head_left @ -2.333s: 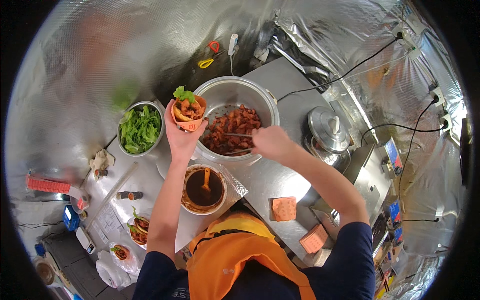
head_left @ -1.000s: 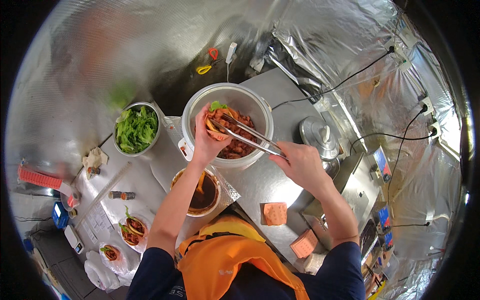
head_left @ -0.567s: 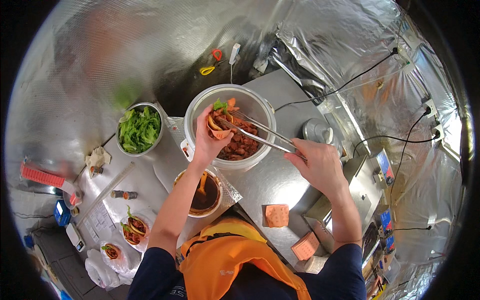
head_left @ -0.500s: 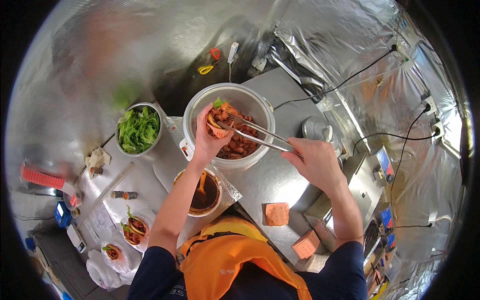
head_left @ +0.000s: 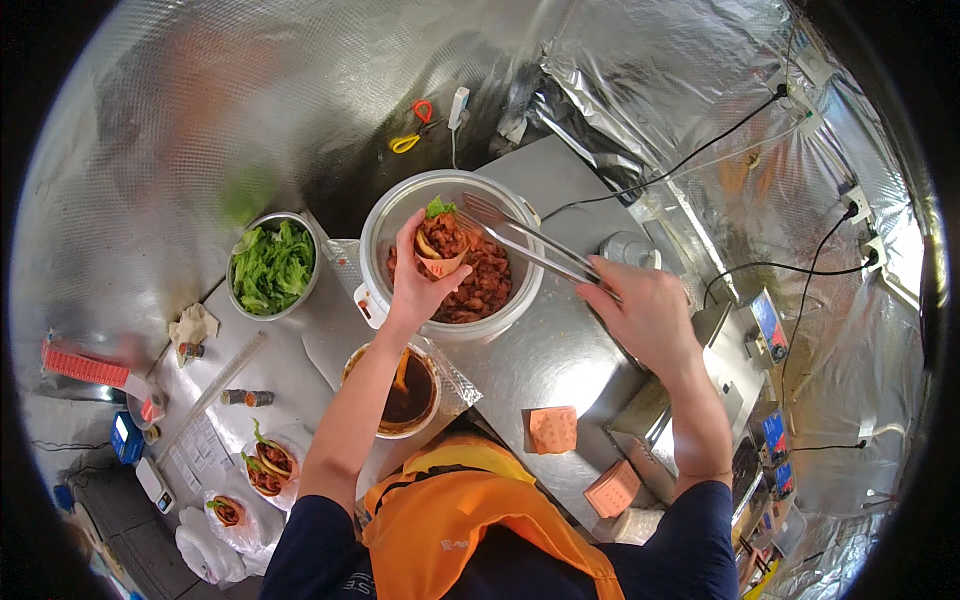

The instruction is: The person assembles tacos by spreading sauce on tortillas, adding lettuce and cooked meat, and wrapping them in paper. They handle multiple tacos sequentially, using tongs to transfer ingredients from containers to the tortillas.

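My left hand (head_left: 408, 290) grips a paper-wrapped filled bun (head_left: 441, 240), tilted with its mouth upward. Chopped reddish-brown meat fills it, and a bit of green lettuce shows at the top edge. Below it stands a round white pot (head_left: 374, 215) holding more of the meat (head_left: 487, 288). My right hand (head_left: 645, 315) is closed around metal tongs (head_left: 548, 254) at the pot's right side. Their two tips are spread apart over the pot, just right of the bun, with no meat visible between them.
A steel bowl of lettuce (head_left: 272, 268) stands left of the pot. Below the pot is a tub of dark sauce (head_left: 413, 395). Filled buns (head_left: 268, 468) in bags lie lower left. Paper sleeves (head_left: 553, 429) sit right of me, near metal appliances and hanging cables.
The tongs have drawn back from the bun's filling, up and to the right, and their tips have spread. The bun stays in my left hand, now heaped with meat.
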The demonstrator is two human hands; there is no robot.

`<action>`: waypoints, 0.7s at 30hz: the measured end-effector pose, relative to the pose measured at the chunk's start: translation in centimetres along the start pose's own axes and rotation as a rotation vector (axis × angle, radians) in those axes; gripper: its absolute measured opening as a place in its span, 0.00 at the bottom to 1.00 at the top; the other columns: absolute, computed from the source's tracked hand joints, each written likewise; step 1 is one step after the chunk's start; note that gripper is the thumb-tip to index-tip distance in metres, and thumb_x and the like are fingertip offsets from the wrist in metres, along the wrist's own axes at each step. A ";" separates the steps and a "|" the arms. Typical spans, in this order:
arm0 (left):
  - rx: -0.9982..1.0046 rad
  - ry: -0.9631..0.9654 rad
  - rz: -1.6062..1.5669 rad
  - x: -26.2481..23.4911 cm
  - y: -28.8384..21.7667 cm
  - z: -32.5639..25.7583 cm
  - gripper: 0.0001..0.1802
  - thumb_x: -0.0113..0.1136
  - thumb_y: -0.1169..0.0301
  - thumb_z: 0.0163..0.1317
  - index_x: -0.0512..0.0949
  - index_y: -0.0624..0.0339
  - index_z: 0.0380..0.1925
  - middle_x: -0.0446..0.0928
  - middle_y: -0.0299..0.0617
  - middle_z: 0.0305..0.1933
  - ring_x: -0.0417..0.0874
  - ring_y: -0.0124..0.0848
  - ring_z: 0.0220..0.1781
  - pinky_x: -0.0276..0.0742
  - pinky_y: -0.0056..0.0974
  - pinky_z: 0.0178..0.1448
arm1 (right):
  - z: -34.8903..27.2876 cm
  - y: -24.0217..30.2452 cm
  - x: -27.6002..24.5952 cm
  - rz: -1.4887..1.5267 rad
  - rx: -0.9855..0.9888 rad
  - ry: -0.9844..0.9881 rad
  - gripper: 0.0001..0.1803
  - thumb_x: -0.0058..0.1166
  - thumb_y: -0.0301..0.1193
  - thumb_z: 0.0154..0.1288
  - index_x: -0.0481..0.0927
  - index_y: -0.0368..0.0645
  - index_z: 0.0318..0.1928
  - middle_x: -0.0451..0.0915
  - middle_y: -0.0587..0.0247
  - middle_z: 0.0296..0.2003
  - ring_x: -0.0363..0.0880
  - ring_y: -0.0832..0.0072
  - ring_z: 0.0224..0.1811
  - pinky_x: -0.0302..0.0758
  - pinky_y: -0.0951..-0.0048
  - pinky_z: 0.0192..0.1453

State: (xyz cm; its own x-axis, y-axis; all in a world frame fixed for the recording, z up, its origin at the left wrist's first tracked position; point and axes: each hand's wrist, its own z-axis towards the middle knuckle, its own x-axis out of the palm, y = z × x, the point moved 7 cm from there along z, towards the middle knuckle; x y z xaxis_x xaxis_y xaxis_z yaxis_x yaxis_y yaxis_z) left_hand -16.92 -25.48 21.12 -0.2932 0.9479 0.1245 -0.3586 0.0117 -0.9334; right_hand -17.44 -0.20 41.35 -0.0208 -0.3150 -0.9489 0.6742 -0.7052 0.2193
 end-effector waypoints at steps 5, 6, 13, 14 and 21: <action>0.101 -0.024 0.091 -0.3 1.0 0.2 0.57 0.80 0.85 0.52 0.55 0.57 0.79 0.65 0.46 0.74 0.74 0.38 0.73 0.74 0.41 0.78 | 0.3 0.2 1.6 -0.002 -0.050 -0.027 0.14 0.63 0.39 0.73 0.81 0.41 0.43 0.82 0.52 0.26 0.83 0.49 0.29 0.77 0.54 0.33; 0.065 -0.036 0.037 -0.7 1.1 0.0 0.58 0.80 0.85 0.52 0.55 0.57 0.79 0.64 0.45 0.74 0.74 0.37 0.73 0.74 0.41 0.78 | 0.2 0.3 1.1 0.018 -0.021 -0.044 0.14 0.63 0.39 0.73 0.81 0.41 0.43 0.82 0.52 0.26 0.83 0.49 0.29 0.77 0.54 0.33; 0.120 -0.082 0.250 -3.1 0.3 0.3 0.56 0.80 0.83 0.54 0.54 0.59 0.78 0.64 0.46 0.76 0.72 0.38 0.76 0.73 0.43 0.80 | -0.5 -1.1 3.5 0.138 0.057 0.053 0.12 0.64 0.37 0.73 0.85 0.41 0.40 0.78 0.49 0.22 0.80 0.48 0.26 0.75 0.55 0.32; 0.149 -0.099 0.289 -3.4 0.3 0.5 0.56 0.81 0.83 0.53 0.56 0.58 0.78 0.65 0.47 0.75 0.73 0.40 0.74 0.73 0.43 0.79 | -0.4 -1.2 3.6 0.175 0.064 0.036 0.12 0.64 0.38 0.73 0.85 0.40 0.38 0.77 0.49 0.22 0.79 0.48 0.26 0.74 0.54 0.31; 0.090 -0.150 0.175 -4.7 1.1 0.7 0.56 0.83 0.82 0.50 0.60 0.56 0.76 0.65 0.46 0.73 0.72 0.39 0.74 0.73 0.42 0.78 | 0.5 -1.6 3.4 0.273 0.191 0.102 0.15 0.63 0.39 0.74 0.84 0.39 0.36 0.78 0.47 0.22 0.79 0.47 0.27 0.73 0.52 0.33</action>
State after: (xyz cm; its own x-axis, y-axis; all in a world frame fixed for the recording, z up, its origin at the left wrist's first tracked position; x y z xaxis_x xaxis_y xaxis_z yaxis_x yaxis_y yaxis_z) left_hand -16.56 -30.16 19.77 -0.4837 0.8750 0.0189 -0.3668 -0.1831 -0.9121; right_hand -18.94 -0.43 37.91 0.2218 -0.4506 -0.8647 0.4939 -0.7127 0.4981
